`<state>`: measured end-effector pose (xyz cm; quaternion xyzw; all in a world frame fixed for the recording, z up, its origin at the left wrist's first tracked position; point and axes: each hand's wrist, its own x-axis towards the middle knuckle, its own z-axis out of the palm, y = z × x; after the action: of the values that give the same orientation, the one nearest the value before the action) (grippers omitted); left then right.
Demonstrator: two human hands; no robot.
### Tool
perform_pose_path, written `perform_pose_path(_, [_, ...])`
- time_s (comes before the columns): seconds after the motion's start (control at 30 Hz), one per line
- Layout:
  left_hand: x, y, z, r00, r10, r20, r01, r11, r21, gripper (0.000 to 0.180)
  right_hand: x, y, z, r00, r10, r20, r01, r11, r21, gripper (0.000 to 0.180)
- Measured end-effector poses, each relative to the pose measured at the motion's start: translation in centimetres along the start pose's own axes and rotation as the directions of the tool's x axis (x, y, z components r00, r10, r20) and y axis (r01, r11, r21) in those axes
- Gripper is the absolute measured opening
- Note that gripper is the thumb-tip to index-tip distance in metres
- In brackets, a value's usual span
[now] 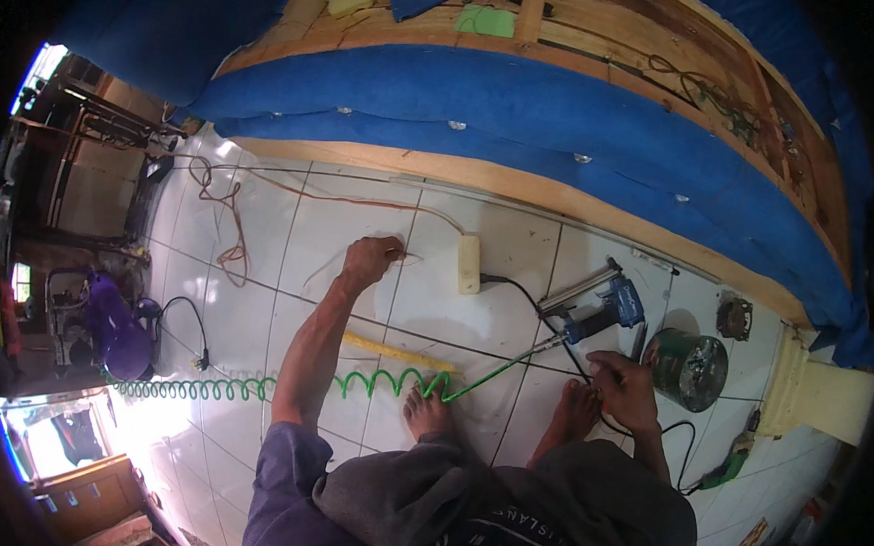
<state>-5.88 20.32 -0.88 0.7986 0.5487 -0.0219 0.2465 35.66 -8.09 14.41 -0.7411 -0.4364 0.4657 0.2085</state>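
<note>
My left hand (373, 262) hangs over the white tiles left of the power strip, fingers pinched together on a thin pale thread (411, 258). Its strands trail out on both sides of the hand. My right hand (626, 390) is closed near my right foot, beside a dark metal can (687, 368). A bit of orange shows at its palm, and a dark pointed piece stands just above the fingers; what it holds I cannot make out. Beyond that hand a blue air stapler (607, 310) lies on the floor, joined to a green coiled hose (498, 371).
Across the far side runs a wooden frame (510, 165) covered in blue fabric (392, 82). A power strip (468, 262) with cords, a yellow foam strip (398, 350) and a green corded tool (728, 467) lie on the tiles. A purple machine (118, 327) stands left.
</note>
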Motion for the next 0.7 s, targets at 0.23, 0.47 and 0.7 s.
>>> perform_pose_path(0.23, [-7.4, 15.3, -1.8, 0.979, -0.185, 0.083, 0.125, 0.227, -0.966, 0.017, 4.3, -5.5, 1.3, 0.956, -0.292, 0.007, 0.288, 0.945, 0.154, 0.032])
perform_pose_path(0.47, [-11.1, 24.5, -3.6, 0.971, 0.0, 0.241, 0.24, -0.066, -0.968, 0.012, 6.9, -9.0, 4.8, 0.961, -0.275, -0.011, 0.234, 0.795, 0.56, 0.028])
perform_pose_path(0.7, [-12.6, 25.5, -3.2, 0.973, -0.015, 0.23, 0.23, 0.018, -0.973, 0.017, 4.8, -7.9, 4.7, 0.952, -0.298, -0.063, 0.29, 0.821, 0.491, 0.019])
